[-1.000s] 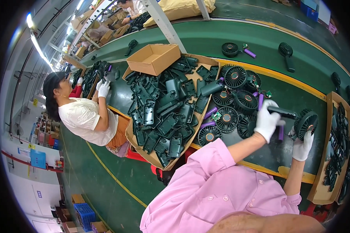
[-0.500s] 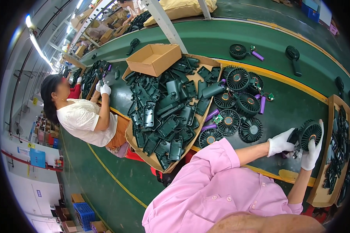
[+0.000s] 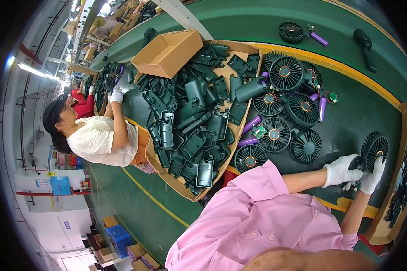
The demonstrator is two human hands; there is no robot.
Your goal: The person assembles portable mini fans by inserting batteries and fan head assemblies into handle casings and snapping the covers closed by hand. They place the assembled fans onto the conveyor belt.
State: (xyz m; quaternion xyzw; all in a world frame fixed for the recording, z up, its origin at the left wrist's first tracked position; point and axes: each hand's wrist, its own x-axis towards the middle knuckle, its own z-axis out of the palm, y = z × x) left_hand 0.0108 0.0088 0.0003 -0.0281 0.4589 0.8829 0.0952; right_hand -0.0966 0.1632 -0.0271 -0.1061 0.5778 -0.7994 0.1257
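Both my white-gloved hands meet at a black round fan head [image 3: 375,148] near the right end of the green bench [image 3: 362,113]. My left hand [image 3: 340,170] closes around the dark handle part at the fan's base. From below, my right hand [image 3: 373,177] cups the fan's lower rim, with a small green circuit piece showing between the hands. My pink sleeves reach in from the bottom. Several more black fan heads [image 3: 276,134] with purple cylinders lie left of my hands.
A big cardboard tray [image 3: 178,189] is heaped with black plastic housings, with an open cardboard box [image 3: 167,53] at its far end. A co-worker in a white top [image 3: 97,142] works at the bench on the left. Another tray of dark parts [image 3: 400,198] lies at the right.
My left hand has come down from above the fan heads to join my right hand at the fan near the bench edge. The co-worker has stayed at their place.
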